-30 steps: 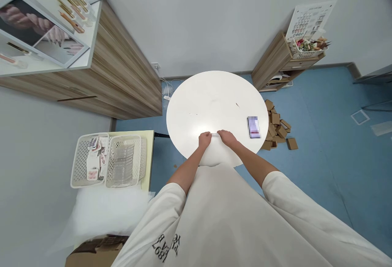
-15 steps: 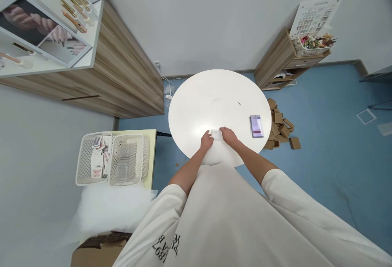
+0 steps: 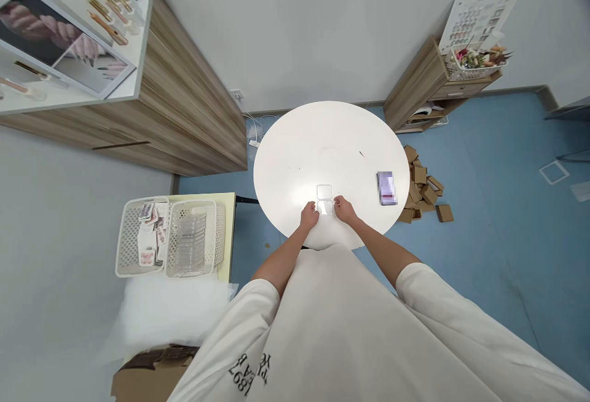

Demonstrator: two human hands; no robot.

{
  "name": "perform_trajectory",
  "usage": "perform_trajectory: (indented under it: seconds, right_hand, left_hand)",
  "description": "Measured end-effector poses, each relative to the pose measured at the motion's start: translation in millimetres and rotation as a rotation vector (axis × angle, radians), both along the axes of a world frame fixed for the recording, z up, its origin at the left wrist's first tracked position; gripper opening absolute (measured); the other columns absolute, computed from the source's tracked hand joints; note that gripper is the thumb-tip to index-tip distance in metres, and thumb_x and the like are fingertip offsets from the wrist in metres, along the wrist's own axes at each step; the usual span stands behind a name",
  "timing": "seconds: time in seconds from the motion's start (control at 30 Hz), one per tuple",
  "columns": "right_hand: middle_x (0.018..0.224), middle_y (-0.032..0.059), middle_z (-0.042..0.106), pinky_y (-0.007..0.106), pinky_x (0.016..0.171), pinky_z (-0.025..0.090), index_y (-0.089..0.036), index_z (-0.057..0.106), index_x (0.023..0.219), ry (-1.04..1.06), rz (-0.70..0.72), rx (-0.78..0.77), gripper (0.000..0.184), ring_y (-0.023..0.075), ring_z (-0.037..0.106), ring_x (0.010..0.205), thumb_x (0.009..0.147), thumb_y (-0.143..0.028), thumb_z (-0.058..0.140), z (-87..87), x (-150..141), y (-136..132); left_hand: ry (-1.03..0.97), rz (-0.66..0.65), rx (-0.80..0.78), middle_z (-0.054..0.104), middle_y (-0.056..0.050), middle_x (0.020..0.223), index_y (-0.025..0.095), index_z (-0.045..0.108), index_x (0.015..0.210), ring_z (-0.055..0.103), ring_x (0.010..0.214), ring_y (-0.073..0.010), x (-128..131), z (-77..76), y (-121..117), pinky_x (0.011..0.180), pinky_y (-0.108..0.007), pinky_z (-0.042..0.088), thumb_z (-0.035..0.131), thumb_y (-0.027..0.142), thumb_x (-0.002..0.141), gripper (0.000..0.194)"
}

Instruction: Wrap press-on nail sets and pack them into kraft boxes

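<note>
Whether the left hand [image 3: 310, 214] touches the clear case [image 3: 324, 192] is unclear.

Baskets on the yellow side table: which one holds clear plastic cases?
The basket nearer the round table: its mesh wall surrounds a row of clear cases. The other basket holds printed items.

Both forearms reach forward and converge, left hand [image 3: 310, 215] and right hand [image 3: 345, 209] slightly apart, fingers curled.

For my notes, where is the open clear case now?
In the head view, the clear case is on the white table, between left hand and right hand, left of the purple item.
</note>
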State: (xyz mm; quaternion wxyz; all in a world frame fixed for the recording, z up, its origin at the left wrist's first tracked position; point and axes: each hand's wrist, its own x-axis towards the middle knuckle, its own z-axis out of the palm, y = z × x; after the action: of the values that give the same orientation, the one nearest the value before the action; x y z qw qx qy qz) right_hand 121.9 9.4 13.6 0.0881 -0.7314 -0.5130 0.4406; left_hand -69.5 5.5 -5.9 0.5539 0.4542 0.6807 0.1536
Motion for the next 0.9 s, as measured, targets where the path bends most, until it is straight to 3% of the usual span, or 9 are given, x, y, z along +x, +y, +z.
perform_trajectory:
  seconds: [0.13,0.47,0.73,0.9]
  right_hand:
    - [0.114,0.0066,0.069,0.029,0.089,0.048,-0.022,0.062,0.116,0.027,0.002,-0.01,0.028,0.0189,0.064,0.104,0.092,-0.016,0.049,-2.9,-4,-8]
    - [0.128,0.0072,0.065,0.029,0.096,0.048,-0.021,0.062,0.124,0.052,0.008,-0.01,0.037,0.0179,0.064,0.109,0.088,-0.017,0.051,0.2,0,-4]
    - [0.133,0.0085,0.062,0.032,0.099,0.049,-0.021,0.063,0.125,0.089,0.078,0.093,0.037,0.018,0.063,0.111,0.093,-0.02,0.046,22.7,3,7]
    - [0.131,0.0074,0.064,0.031,0.099,0.048,-0.021,0.064,0.125,0.143,0.208,0.191,0.037,0.0172,0.064,0.109,0.093,-0.019,0.045,41.6,-23,31]
  left_hand:
    - [-0.009,-0.004,-0.017,0.063,-0.013,0.134,0.018,0.056,0.133,0.061,0.12,-0.0222,3,-2.2,-2,0.105,-0.034,0.044,0.06,0.01,0.081,0.053]
    - [-0.127,-0.027,-0.002,0.056,-0.012,0.145,0.02,0.057,0.133,0.059,0.126,-0.025,8,-3.2,1,0.104,-0.036,0.046,0.062,0.011,0.077,0.056]
    - [-0.005,0.032,0.105,0.064,-0.01,0.135,0.02,0.064,0.123,0.063,0.117,-0.0232,-11,29.0,6,0.104,-0.037,0.047,0.062,0.012,0.08,0.044]
    - [0.038,0.116,0.24,0.063,-0.01,0.136,0.02,0.064,0.125,0.062,0.12,-0.0233,-47,55.3,1,0.104,-0.037,0.049,0.058,0.013,0.086,0.041]
